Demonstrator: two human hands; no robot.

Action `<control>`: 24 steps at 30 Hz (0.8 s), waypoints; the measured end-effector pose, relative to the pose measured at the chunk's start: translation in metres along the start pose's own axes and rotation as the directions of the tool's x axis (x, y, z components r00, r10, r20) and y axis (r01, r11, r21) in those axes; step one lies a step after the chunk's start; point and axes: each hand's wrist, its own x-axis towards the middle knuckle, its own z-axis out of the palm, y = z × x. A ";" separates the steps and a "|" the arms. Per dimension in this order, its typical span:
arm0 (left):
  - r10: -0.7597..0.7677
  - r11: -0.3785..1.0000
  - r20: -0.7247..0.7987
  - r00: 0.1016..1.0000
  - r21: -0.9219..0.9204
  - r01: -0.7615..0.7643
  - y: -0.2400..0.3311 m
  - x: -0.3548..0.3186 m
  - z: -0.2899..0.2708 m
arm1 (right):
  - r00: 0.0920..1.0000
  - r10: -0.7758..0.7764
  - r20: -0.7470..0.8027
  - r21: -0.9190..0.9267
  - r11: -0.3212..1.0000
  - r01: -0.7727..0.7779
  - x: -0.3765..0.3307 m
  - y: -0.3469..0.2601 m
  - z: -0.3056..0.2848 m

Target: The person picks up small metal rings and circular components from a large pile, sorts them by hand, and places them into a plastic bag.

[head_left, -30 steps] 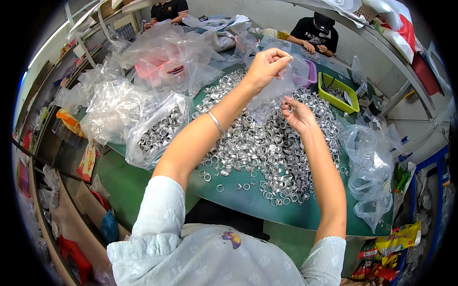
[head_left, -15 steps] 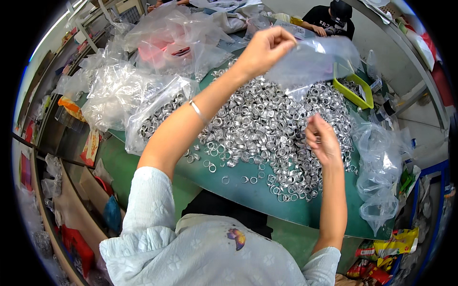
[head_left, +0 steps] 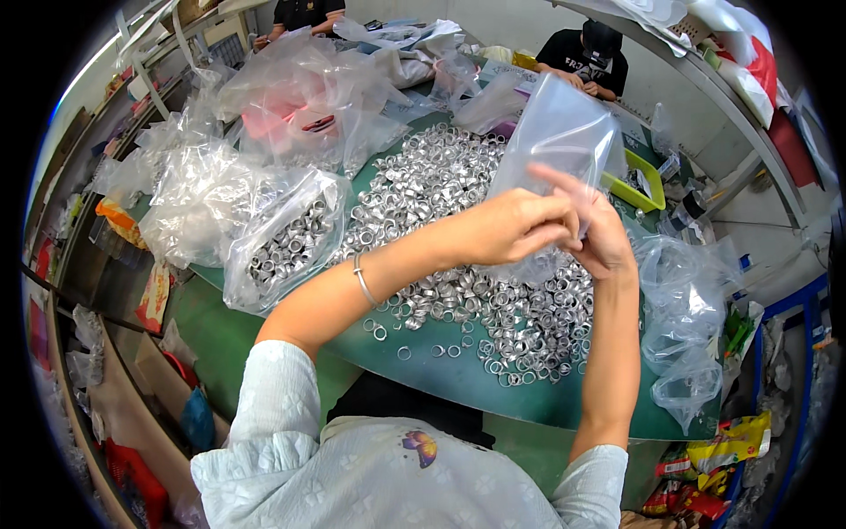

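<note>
Clear plastic bag [head_left: 564, 132], both hands gripping

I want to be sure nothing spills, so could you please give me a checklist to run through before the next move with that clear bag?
1. Both hands on the bag: left hand and right hand both pinch the clear plastic bag. Ok.
2. Bag lifted off the pile: it is held above the metal rings. Ok.
3. Bag mouth open: the hands hide it. Cannot tell.
4. Bag empty: no rings show through it. Ok.
5. Rings kept on the green table: a few loose ones lie near its front edge. Not ok.
6. Filled bag of rings set aside from the hands. Ok.
</note>
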 end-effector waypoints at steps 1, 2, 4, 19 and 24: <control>-0.007 1.000 0.035 0.999 -0.027 0.007 0.003 -0.001 0.000 | 0.996 0.083 -0.016 -0.164 0.983 -0.084 -0.002 -0.005 -0.002; 0.010 0.999 0.031 0.999 -0.045 -0.008 0.006 -0.001 0.001 | 0.994 0.105 -0.038 -0.255 0.961 -0.111 -0.002 -0.005 -0.006; 0.150 0.987 0.044 0.988 0.049 -0.152 0.009 0.006 0.006 | 0.996 0.006 -0.094 -0.458 0.887 -0.049 0.006 0.005 -0.001; -0.025 0.897 -0.624 0.781 0.331 0.294 -0.006 0.001 -0.028 | 0.687 -0.726 -0.031 -0.940 0.254 0.226 -0.009 0.001 0.051; -0.279 0.937 -0.607 0.744 -0.342 0.072 -0.013 0.000 0.004 | 0.527 -0.850 -0.007 -0.785 -0.322 -0.530 -0.037 0.010 -0.001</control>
